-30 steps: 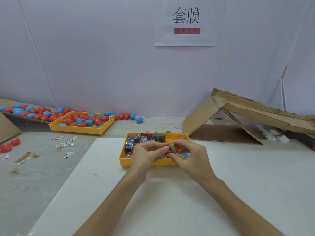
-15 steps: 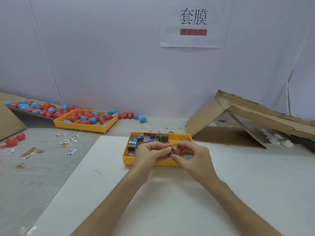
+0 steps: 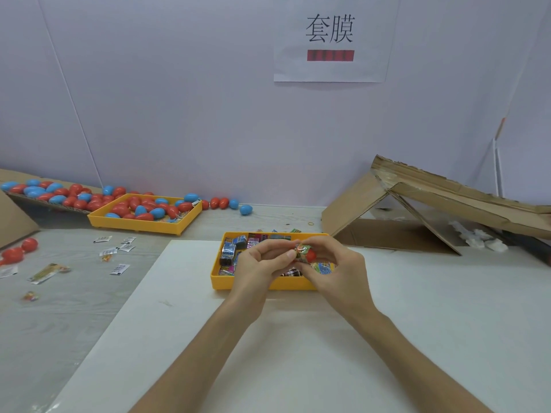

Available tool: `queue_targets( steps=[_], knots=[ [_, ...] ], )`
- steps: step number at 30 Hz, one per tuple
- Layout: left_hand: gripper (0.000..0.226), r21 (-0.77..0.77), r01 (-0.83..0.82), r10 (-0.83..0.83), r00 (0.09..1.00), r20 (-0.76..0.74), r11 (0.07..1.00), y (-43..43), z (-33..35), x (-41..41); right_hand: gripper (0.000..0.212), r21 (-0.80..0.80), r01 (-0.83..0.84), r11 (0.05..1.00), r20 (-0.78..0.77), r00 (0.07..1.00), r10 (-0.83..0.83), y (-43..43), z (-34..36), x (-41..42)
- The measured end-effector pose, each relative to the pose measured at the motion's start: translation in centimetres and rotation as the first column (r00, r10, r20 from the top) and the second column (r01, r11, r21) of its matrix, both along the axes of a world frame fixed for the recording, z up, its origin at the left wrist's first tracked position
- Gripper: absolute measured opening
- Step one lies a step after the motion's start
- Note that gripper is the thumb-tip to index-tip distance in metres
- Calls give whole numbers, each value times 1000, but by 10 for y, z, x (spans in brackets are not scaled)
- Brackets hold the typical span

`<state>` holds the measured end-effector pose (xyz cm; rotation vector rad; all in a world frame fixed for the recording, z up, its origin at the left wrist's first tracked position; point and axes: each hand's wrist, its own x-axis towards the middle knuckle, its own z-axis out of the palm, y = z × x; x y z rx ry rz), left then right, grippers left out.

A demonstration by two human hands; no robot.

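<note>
Gripping red egg [image 3: 310,255], left hand [image 3: 260,265], right hand [image 3: 340,268] fingers, axis sideways, red tip right

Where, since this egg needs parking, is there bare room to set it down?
Bare: the white board this side of the near yellow tray, flanking the forearms, and right toward the cardboard. Crowded: that tray, full of wrappers, and the grey tabletop left, strewn with packets.

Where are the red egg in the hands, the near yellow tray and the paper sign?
red egg [image 3: 311,256]: head view, its bare red end.
near yellow tray [image 3: 222,282]: head view, its front wall.
paper sign [image 3: 372,40]: head view, its blank right part.
</note>
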<state>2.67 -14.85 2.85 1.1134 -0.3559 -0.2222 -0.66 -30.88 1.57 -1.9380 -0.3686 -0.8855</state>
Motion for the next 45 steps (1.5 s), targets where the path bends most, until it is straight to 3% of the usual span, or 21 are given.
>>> queue_targets(
  steps=[9, 15, 23, 27, 31, 36, 45],
  knots=[
    [20, 29, -19, 18, 1000, 16, 999, 0, 0, 1, 35, -20, 39, 999, 37, 999, -38, 0, 0, -3],
    [30, 0, 64, -63, 996, -69, 998, 0, 1, 0, 33, -60, 43, 997, 14, 999, -42, -3, 2, -4],
    [33, -91, 265, -277, 949, -154, 960, 2, -1, 0, 31, 166, -77, 983, -101, 990, 95, 1, 7, -4],
    [38, -91, 311, -323, 929, -180, 946, 1, 2, -3, 32, 102, -60, 993, -118, 990, 72, 0, 6, -4],
    [39, -34, 313, -315, 942, -116, 949, 1, 1, -2, 35, 39, -64, 997, -110, 992, 68, 1, 5, -3],
    [53, -44, 341, -344, 925, -162, 939, 0, 0, -3, 32, 112, -93, 989, -140, 984, 109, 3, 8, -6],
    [47, -88, 343, -354, 915, -197, 935, -2, -2, 0, 38, 225, -149, 963, -176, 966, 190, 2, 11, -7]
  ],
)
